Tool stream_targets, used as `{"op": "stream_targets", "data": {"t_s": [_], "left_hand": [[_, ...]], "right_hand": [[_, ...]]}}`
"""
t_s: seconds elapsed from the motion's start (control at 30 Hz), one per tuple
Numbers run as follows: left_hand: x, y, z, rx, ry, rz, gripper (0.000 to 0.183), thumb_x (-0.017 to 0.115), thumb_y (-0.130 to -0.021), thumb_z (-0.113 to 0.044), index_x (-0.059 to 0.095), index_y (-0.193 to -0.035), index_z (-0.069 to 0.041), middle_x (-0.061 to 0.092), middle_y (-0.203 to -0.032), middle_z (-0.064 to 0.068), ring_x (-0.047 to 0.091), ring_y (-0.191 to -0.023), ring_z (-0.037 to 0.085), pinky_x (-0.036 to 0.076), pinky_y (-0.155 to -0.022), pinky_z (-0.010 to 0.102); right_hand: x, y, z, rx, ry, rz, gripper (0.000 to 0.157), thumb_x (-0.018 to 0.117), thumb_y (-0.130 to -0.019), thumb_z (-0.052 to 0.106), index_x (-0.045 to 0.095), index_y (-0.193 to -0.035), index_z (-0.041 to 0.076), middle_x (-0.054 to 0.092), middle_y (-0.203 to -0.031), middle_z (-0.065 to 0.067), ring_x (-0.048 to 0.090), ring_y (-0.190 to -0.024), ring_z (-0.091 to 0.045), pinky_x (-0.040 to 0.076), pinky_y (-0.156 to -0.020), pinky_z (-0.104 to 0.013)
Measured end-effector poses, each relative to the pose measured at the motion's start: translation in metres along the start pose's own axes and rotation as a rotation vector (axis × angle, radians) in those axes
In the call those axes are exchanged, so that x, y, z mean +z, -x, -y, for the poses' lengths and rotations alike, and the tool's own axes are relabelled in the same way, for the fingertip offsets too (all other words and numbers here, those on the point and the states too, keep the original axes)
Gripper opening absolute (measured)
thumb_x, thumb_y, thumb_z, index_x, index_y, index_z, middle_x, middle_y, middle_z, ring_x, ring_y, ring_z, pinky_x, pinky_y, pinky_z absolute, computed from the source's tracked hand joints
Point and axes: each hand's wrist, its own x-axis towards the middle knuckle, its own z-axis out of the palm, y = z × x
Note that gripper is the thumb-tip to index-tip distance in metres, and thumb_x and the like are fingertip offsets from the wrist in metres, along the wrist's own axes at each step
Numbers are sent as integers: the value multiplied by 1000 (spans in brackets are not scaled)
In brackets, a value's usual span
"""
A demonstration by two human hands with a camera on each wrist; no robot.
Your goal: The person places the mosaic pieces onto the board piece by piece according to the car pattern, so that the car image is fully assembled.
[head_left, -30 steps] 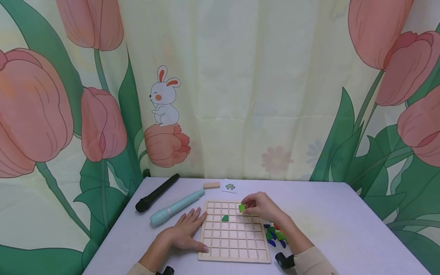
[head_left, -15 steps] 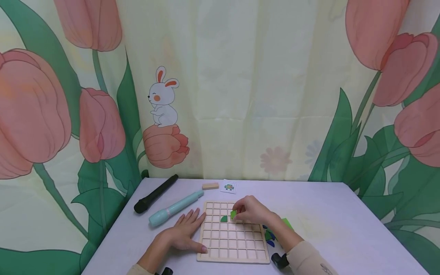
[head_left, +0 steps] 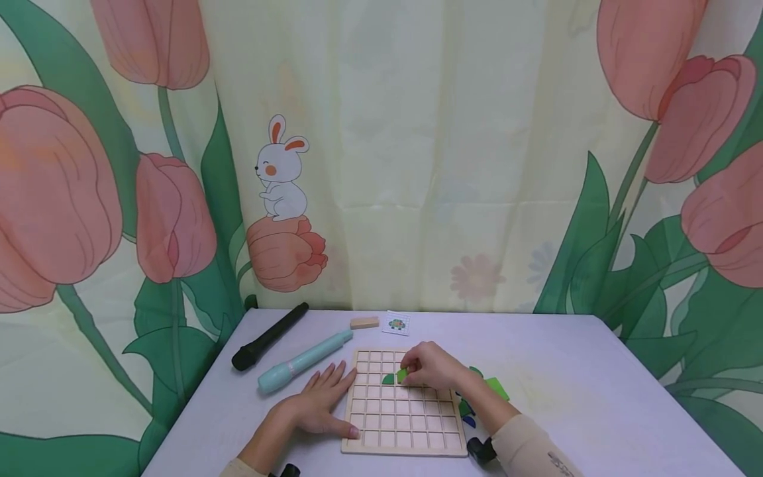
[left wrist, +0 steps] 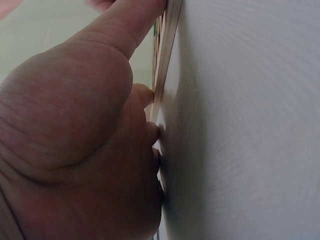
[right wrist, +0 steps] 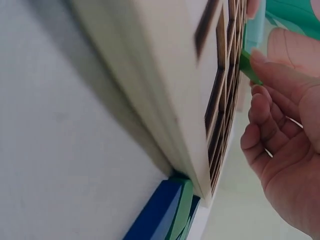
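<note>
A wooden grid board (head_left: 404, 421) with many square cells lies on the table. One dark green quarter-round piece (head_left: 388, 379) sits in a cell of its upper part. Beside that piece, my right hand (head_left: 434, 366) pinches a light green square tile (head_left: 402, 375) between thumb and fingers; in the right wrist view the tile (right wrist: 248, 67) is tilted, its lower edge at the grid. My left hand (head_left: 316, 402) lies with fingers spread at the board's left edge, the thumb on its lower left corner. From the left wrist, the palm (left wrist: 75, 120) hides most of the board.
Loose green and blue pieces (head_left: 465, 408) lie right of the board, partly under my right forearm. A light green piece (head_left: 497, 389) is beyond them. A black microphone (head_left: 269, 336), a mint-coloured tube (head_left: 305, 361), a wooden block (head_left: 364, 322) and a turtle picture card (head_left: 396, 323) lie behind.
My right hand has carried the light green tile left and slightly down over the board, to beside the dark green piece. The left hand has stayed at the board's edge.
</note>
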Motion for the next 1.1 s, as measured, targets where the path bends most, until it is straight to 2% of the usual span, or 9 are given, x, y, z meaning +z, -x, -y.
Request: {"op": "stream_targets", "data": {"t_s": [0.63,1.1], "left_hand": [[0,-1,2,-8,-11,-2,122,74,-78,-77,17,-168,-17,5,-176,15,2,-163,39,5,-128,65],[0,0,2,-6,-5,1,122,74,-78,-76,17,-168,-17,5,-176,15,2,-163,38,5,-128,65]], "right_hand": [[2,-3,4,27,74,34,17,86,-86,14,80,-101,11,64,-78,5,55,-74,-11,46,-64,-24],[2,-2,4,23,40,38,21,88,-84,16,79,-102,10,64,-77,2,55,-73,-12,45,-63,-24]]}}
